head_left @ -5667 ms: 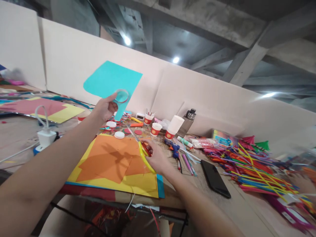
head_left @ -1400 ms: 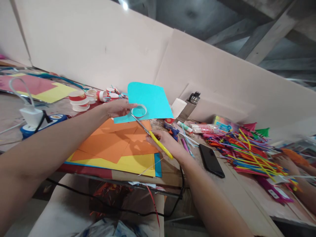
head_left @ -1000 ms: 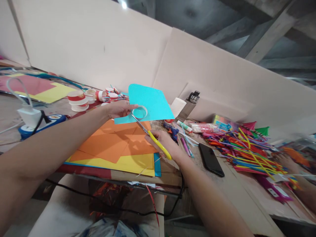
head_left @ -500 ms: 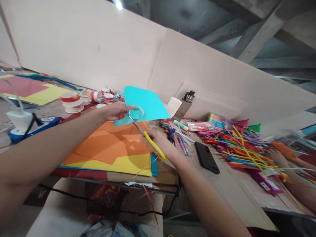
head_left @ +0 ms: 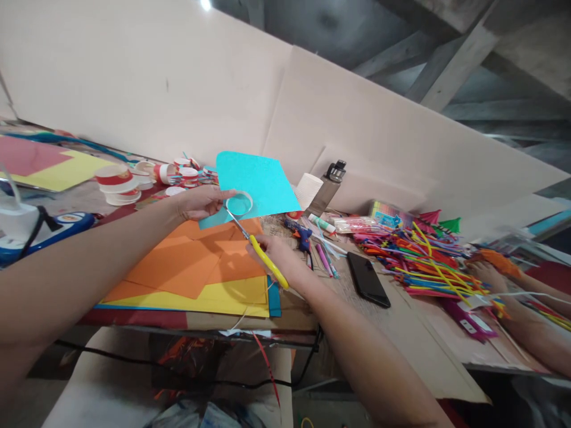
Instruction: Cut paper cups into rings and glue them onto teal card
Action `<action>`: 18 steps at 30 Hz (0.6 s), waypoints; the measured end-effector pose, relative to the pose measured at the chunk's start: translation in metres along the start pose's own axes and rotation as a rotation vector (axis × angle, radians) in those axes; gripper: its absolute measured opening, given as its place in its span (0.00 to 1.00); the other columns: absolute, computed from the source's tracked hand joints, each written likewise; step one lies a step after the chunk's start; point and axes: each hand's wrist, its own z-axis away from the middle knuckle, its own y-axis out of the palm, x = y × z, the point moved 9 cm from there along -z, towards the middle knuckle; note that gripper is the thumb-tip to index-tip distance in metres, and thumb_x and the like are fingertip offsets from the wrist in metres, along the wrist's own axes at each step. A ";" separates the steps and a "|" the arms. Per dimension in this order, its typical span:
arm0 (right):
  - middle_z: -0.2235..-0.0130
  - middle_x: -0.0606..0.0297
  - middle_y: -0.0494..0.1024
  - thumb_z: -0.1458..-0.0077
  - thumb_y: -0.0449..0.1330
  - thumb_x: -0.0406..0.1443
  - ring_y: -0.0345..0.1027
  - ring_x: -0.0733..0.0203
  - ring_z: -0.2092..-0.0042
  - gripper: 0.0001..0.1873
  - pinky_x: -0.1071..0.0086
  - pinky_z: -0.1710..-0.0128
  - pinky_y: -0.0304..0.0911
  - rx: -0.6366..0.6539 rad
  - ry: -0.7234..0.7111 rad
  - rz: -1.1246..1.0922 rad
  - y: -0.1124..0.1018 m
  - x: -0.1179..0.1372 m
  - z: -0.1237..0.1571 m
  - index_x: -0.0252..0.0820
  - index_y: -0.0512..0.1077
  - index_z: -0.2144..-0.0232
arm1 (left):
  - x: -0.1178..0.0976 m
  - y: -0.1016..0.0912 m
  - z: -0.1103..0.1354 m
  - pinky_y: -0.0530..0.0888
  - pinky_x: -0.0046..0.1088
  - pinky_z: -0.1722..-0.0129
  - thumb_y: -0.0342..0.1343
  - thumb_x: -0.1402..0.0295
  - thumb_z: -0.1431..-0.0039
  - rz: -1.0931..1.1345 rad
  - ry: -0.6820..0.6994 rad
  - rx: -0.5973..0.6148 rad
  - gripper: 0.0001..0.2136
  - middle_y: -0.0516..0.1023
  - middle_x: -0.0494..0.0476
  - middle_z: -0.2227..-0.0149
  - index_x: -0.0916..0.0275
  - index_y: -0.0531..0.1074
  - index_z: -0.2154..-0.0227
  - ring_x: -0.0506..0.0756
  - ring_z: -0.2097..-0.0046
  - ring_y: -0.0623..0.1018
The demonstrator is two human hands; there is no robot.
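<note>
My left hand (head_left: 203, 202) pinches a bright turquoise sheet of paper (head_left: 256, 178), held up above the table. A white ring (head_left: 239, 203), seemingly a cup's rim, lies against the sheet at my left fingertips. With my right hand (head_left: 275, 257) I grip scissors with yellow handles (head_left: 270, 261). Their metal blades reach up to the lower left edge of the ring; whether they touch it I cannot tell. Beneath my hands, orange sheets (head_left: 173, 261) lie over yellow paper (head_left: 232, 297) on the table.
Red-and-white paper cups (head_left: 116, 178) stand at left, near a blue power strip (head_left: 71, 229). To the right are a blue glue gun (head_left: 303, 235), a black phone (head_left: 368, 279), a bottle (head_left: 328, 187) and colourful pipe cleaners (head_left: 419, 261). Another person's hand (head_left: 486, 276) is at far right.
The whole view has shifted slightly, so everything appears a little further left. Both hands keep their hold, and the scissors stay at the ring's lower left edge.
</note>
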 end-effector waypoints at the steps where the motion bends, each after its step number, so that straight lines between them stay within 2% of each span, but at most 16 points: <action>1: 0.77 0.71 0.65 0.42 0.56 0.40 0.57 0.68 0.74 0.11 0.73 0.74 0.48 0.005 0.000 0.000 0.001 -0.001 -0.001 0.39 0.70 0.73 | 0.001 0.000 0.000 0.80 0.25 0.68 0.67 0.71 0.47 0.002 -0.005 0.003 0.08 0.83 0.58 0.63 0.65 0.79 0.63 0.52 0.68 0.81; 7: 0.77 0.71 0.66 0.44 0.57 0.39 0.57 0.69 0.74 0.11 0.73 0.75 0.46 0.025 0.017 0.026 0.005 -0.005 -0.006 0.38 0.69 0.75 | 0.003 -0.003 -0.002 0.80 0.23 0.71 0.66 0.72 0.46 0.008 -0.021 0.002 0.08 0.83 0.57 0.66 0.67 0.79 0.63 0.51 0.70 0.81; 11: 0.78 0.71 0.65 0.44 0.57 0.39 0.57 0.68 0.75 0.10 0.73 0.75 0.47 0.016 0.032 -0.005 0.005 -0.006 -0.005 0.39 0.68 0.75 | 0.003 -0.007 -0.004 0.81 0.24 0.67 0.66 0.73 0.46 0.006 -0.012 -0.026 0.07 0.83 0.57 0.64 0.65 0.79 0.63 0.51 0.68 0.82; 18: 0.77 0.70 0.68 0.43 0.58 0.45 0.56 0.69 0.76 0.15 0.72 0.74 0.47 -0.023 -0.046 0.033 0.004 -0.004 -0.003 0.40 0.70 0.73 | 0.003 -0.005 -0.003 0.82 0.27 0.65 0.64 0.72 0.44 0.030 -0.002 -0.022 0.05 0.83 0.59 0.63 0.65 0.79 0.64 0.53 0.67 0.82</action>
